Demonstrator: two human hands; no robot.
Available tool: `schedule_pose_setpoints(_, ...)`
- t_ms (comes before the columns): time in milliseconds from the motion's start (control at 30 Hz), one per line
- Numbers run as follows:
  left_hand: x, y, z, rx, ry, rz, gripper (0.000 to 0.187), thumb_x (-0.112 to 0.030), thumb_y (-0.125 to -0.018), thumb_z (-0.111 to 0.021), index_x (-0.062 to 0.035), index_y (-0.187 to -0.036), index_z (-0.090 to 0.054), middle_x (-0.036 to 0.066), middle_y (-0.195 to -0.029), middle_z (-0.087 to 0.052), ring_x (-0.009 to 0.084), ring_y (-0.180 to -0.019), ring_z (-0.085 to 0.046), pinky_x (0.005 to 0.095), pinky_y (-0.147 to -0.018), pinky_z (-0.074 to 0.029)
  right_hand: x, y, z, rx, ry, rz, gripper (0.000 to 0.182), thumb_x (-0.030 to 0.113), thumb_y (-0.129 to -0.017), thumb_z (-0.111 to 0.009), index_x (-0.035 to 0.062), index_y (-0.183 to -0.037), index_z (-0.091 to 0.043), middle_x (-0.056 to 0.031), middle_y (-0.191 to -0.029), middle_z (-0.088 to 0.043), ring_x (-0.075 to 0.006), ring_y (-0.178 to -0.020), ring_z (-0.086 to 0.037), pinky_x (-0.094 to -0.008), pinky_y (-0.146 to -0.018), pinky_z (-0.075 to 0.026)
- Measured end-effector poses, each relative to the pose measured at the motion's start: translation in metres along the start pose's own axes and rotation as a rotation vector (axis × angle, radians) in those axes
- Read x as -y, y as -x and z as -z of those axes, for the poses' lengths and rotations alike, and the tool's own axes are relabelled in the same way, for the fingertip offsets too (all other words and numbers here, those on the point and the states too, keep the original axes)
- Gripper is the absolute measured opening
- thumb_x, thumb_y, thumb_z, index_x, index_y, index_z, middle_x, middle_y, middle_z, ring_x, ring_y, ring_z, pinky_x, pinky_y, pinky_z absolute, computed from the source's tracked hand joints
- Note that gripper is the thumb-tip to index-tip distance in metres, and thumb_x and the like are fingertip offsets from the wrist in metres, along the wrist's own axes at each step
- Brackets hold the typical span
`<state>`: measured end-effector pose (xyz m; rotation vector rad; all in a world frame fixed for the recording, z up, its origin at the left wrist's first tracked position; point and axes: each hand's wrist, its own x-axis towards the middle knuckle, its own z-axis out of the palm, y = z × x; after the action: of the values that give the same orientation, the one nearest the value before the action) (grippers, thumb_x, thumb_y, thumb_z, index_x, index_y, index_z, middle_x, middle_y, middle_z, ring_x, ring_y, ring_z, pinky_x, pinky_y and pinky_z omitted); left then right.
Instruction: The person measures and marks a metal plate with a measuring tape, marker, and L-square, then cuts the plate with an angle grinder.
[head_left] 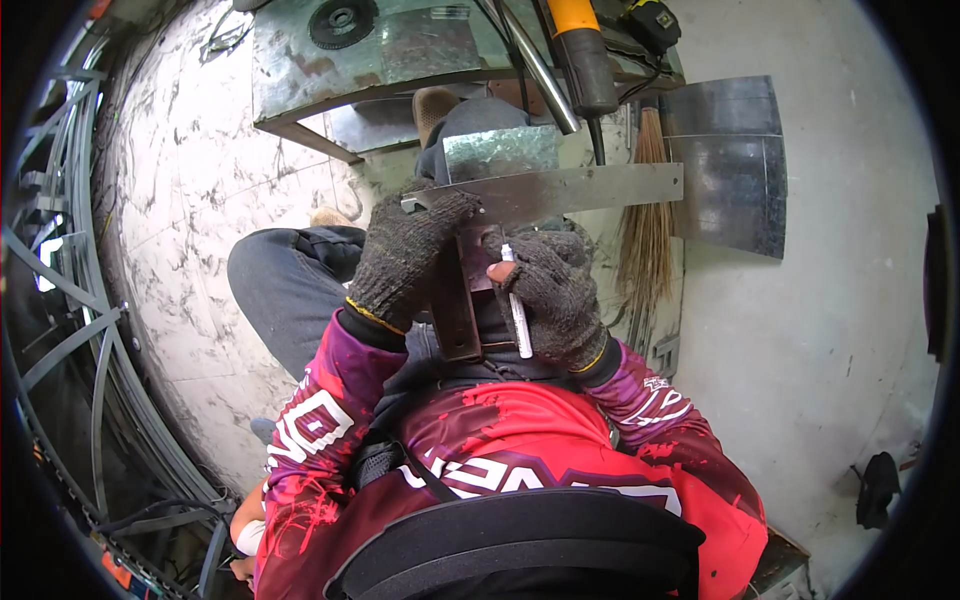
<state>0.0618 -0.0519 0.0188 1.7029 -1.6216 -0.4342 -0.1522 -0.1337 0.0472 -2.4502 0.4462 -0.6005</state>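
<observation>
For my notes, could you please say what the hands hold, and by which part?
Left hand: metal strip, near its left end. Right hand: white marker, near its upper end. Brown metal piece: hold unclear.

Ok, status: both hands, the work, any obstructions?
Left hand gripping metal strip at its left end; right hand holding white marker. Strip's other end overlaps broom in view. Nothing evidently blocking hands.
</observation>
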Motion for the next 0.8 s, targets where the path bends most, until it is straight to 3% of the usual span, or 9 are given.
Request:
schedule_pose_setpoints(300,-0.0032,0.0,0.002,0.028,0.018,0.107,0.031,-0.008,-0.076,-0.069,-0.0067,-0.107,-0.07,0.015,-0.1,-0.071,0.0353,-0.097,-0.069,0.0425,-0.087,-0.055,0.0008,0.001,-0.001,-0.008,0.001,-0.006,0.042,0.015,-0.077,-0.067,0.0188,-0.118,-0.07,-0.009,-0.127,-0.067,-0.0328,-0.114,-0.061,-0.0545,-0.104,-0.034)
schedule_pose_setpoints(800,0.0057,0.0034,-0.0047,-0.015,0.14,0.094,0.029,-0.01,-0.077,-0.07,-0.0054,-0.106,-0.069,0.014,-0.1,-0.072,0.0347,-0.095,-0.07,0.0416,-0.084,-0.057,-0.0007,0.0028,-0.0025,0.006,0.009,-0.005,0.041,0.017,-0.078,-0.067,0.0196,-0.119,-0.07,-0.0087,-0.126,-0.067,-0.0328,-0.115,-0.061,-0.0546,-0.104,-0.034)
